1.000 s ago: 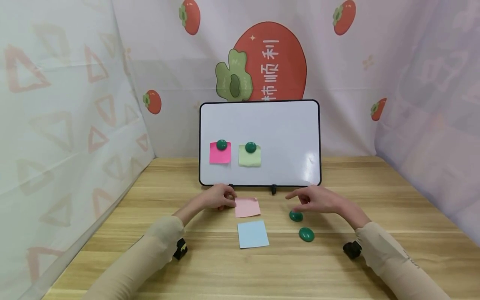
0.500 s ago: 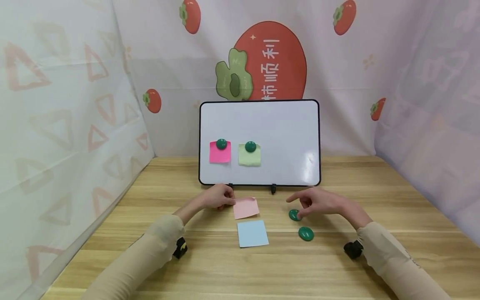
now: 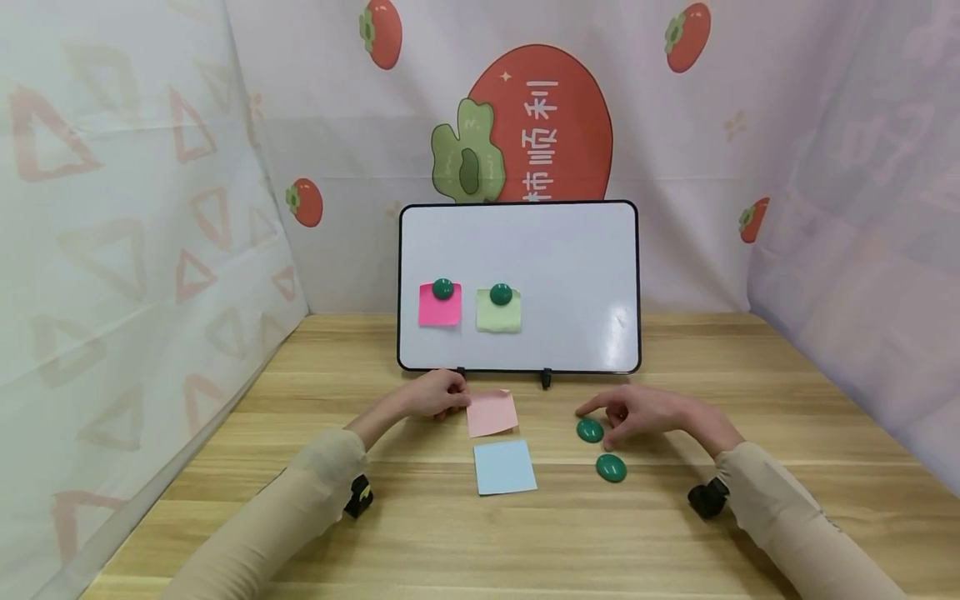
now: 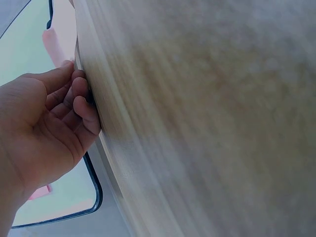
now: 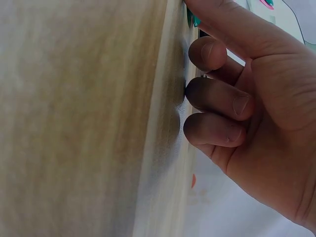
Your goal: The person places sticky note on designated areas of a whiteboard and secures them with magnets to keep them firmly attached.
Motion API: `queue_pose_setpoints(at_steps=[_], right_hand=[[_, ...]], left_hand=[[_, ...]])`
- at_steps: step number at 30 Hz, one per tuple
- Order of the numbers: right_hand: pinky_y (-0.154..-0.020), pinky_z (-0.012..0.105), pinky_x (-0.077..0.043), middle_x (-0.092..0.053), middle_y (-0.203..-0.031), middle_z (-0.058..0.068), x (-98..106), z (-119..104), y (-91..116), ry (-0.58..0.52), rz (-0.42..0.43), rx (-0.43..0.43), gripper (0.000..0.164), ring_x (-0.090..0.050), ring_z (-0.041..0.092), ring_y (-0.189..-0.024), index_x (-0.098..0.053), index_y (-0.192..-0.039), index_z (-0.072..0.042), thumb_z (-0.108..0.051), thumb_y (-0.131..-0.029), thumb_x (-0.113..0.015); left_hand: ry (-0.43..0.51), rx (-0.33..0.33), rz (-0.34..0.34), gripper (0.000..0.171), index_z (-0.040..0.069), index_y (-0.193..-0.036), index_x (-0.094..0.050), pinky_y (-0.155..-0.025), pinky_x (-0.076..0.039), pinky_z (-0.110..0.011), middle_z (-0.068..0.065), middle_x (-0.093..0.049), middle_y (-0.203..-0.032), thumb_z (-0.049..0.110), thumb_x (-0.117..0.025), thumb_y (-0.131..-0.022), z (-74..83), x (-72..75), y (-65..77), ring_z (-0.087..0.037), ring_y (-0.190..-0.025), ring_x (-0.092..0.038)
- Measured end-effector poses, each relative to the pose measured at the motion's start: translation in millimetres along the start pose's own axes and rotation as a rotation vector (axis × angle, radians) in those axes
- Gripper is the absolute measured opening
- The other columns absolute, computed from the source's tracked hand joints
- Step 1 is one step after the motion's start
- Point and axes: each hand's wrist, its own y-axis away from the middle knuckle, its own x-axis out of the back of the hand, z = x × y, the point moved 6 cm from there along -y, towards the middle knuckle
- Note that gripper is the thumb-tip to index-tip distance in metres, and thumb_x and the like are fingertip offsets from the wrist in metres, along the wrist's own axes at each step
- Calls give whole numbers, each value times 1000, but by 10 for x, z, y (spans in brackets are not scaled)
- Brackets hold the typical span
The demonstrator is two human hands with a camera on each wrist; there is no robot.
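Observation:
My left hand [image 3: 435, 393] pinches the left edge of a pale pink sticky note [image 3: 491, 414], whose right side lifts slightly off the table. In the left wrist view, thumb and fingertips meet at the edge of that note [image 4: 61, 42]. My right hand [image 3: 645, 410] is low over the table, index finger and thumb spread on either side of a green round magnet [image 3: 590, 430]; its other fingers are curled. A second green magnet [image 3: 611, 467] lies nearer me, just below the thumb. A light blue sticky note [image 3: 505, 467] lies in front of the pink one.
A whiteboard [image 3: 570, 275] stands on small black feet at the back of the wooden table [image 3: 480, 550]. Green magnets hold a bright pink note [image 3: 440, 312] and a pale green note [image 3: 498, 317] on it. Patterned cloth hangs behind and at both sides.
My right hand has moved slightly toward me; its thumb has gone from over the far magnet to its near side. The pink note has shifted slightly left, still pinched by my left hand.

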Motion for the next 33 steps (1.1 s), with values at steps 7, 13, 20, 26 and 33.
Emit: queue_pose_setpoints(at_steps=[7,13,20,26,33], right_hand=[[-61,21,-35,-47,-74,-9,16,25,-21,11,38,32,38,-44,6,-67,-70,-124,-25,-27,-87,-77],[-59,19,-35,-49,-72,-10,10,-4,-21,18,42,57,33,-43,4,-64,-72,-120,-22,-23,-87,-76],[-55,18,-35,-50,-67,-12,12,-47,2,30,57,53,32,-43,1,-59,-73,-117,-16,-22,-86,-76],[-53,17,-35,-48,-65,-13,32,-104,-7,59,95,93,33,-42,0,-57,-72,-118,-13,-23,-87,-76],[-54,17,-35,-46,-65,-13,88,-155,-5,68,148,112,34,-42,0,-58,-71,-119,-13,-22,-87,-76]], left_hand=[[1,2,-9,18,10,-87,-62,-52,-41,-22,2,-54,-68,23,-62,-99,-9,-2,-8,-9,-55,-49],[-2,0,-14,18,11,-85,-62,-52,-42,-22,2,-54,-68,23,-63,-99,-12,-15,-15,-9,-54,-49],[2,3,-2,17,11,-86,-63,-52,-43,-22,2,-56,-69,24,-64,-97,-14,-23,-21,-9,-55,-51],[39,-7,44,14,12,-88,-67,-51,-43,-24,-1,-59,-70,23,-66,-96,46,18,-30,-10,-54,-52],[81,-50,101,14,10,-89,-70,-55,-43,-24,-12,-65,-77,23,-68,-95,169,115,-71,-12,-53,-52]])
